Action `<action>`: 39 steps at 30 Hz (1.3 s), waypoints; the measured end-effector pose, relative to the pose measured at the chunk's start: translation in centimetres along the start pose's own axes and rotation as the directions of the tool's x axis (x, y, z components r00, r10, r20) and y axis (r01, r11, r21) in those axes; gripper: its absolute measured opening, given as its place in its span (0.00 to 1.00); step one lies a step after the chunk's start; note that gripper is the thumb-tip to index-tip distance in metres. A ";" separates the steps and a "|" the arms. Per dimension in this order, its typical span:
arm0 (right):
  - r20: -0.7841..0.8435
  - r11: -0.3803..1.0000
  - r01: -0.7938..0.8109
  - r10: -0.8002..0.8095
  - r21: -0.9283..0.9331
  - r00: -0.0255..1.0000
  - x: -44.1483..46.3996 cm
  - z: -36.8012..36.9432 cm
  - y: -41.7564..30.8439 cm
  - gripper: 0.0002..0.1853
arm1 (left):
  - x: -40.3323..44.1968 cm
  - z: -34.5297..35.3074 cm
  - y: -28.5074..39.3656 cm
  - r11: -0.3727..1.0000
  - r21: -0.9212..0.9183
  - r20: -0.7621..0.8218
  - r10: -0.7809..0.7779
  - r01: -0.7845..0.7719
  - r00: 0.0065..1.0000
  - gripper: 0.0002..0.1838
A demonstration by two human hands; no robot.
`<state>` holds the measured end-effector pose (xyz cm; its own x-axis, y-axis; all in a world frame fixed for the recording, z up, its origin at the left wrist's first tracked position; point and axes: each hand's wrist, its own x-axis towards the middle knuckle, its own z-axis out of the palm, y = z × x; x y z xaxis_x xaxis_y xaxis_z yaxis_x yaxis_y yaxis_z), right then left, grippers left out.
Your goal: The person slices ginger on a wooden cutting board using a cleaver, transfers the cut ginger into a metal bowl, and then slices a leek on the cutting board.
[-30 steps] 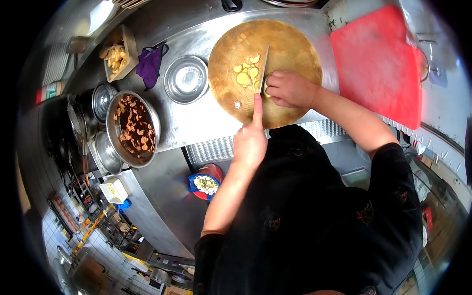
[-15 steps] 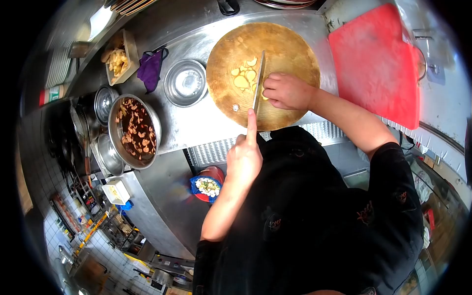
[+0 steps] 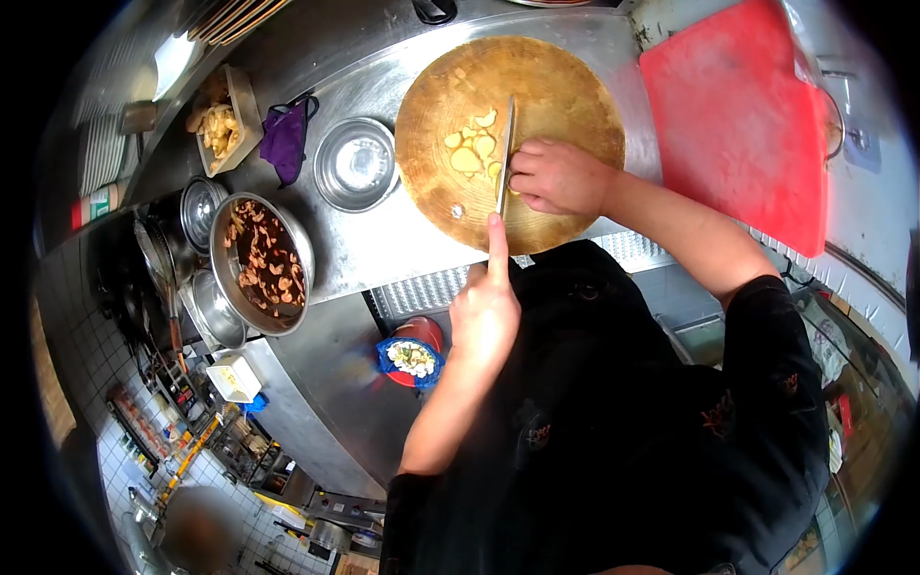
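Note:
My left hand is closed round the handle of a kitchen knife, its index finger stretched along the top of the tool. The blade stands over a round wooden chopping board. Just right of the blade, my right hand has its fingers curled down on a piece of ginger, mostly hidden under them. Several pale yellow ginger slices lie left of the blade. A small whitish bit sits near the board's lower left.
Left of the board are a metal bowl, a purple cloth item, a tray of yellowish pieces and a large bowl of dark liquid with pinkish-brown pieces. A red cutting board lies right. A red bucket stands below the counter.
The view has shifted slightly. Both hands keep about the same place on the board, with the knife still against the ginger.

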<state>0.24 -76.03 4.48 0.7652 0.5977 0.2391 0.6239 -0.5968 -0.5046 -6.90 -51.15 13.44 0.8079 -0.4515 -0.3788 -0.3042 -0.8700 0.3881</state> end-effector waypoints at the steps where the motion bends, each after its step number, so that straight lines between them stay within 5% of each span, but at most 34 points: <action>1: 0.008 1.000 -0.011 0.011 0.000 1.000 -0.1 0.0 0.0 0.08 | 1.0 1.3 -0.4 0.999 -0.035 -0.059 0.023 -0.025 0.998 0.52; 6: -0.073 0.997 -0.076 0.076 0.007 0.994 -0.6 0.5 -1.0 0.12 | 2.8 2.5 -2.5 0.994 -0.109 -0.111 0.015 -0.028 0.994 0.49; 10: -0.361 0.874 -0.482 0.431 -0.062 0.827 -0.1 3.5 -3.5 0.20 | 3.2 2.2 -4.4 0.961 -0.264 -0.175 0.040 -0.086 0.984 0.45; 13: -0.326 0.747 -0.639 0.659 0.182 0.678 0.2 4.3 -4.7 0.22 | 3.3 1.1 -4.4 0.962 -0.264 -0.120 0.034 -0.065 0.992 0.45; 16: -0.192 0.633 -0.605 0.751 0.484 0.632 -1.5 3.9 -2.9 0.20 | 3.6 0.4 -5.4 0.964 -0.256 -0.089 0.049 -0.070 0.995 0.45; 19: 0.017 0.597 -0.703 0.758 0.387 0.652 -3.4 1.6 -1.3 0.19 | 4.1 -0.4 -6.4 0.956 -0.254 -0.112 0.122 -0.147 0.986 0.45; 22: -0.296 0.864 -0.497 0.497 0.079 0.816 -3.9 0.6 -0.7 0.17 | 4.1 -1.0 -6.2 0.965 -0.178 -0.116 0.173 -0.192 0.978 0.46; 25: -0.180 0.939 -0.335 0.318 -0.075 0.931 -3.9 0.1 -0.9 0.16 | 2.9 -1.4 -4.9 0.973 -0.064 -0.140 0.211 -0.222 0.967 0.48; 34: 0.064 0.941 -0.322 0.329 -0.100 0.942 -1.5 -0.4 -0.7 0.16 | 1.8 -1.4 -2.1 0.986 0.008 -0.073 0.165 -0.165 0.983 0.48; 39: 0.034 0.949 -0.303 0.307 -0.084 0.951 -1.4 -0.3 -0.3 0.17 | 1.3 -1.9 -1.4 0.988 0.050 -0.003 0.145 -0.144 0.989 0.51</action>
<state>-1.00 -76.81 4.52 0.9137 0.4039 0.0442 0.3737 -0.7926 -0.4818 -4.46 -50.18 14.02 0.7568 -0.5721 -0.3161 -0.4426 -0.8044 0.3963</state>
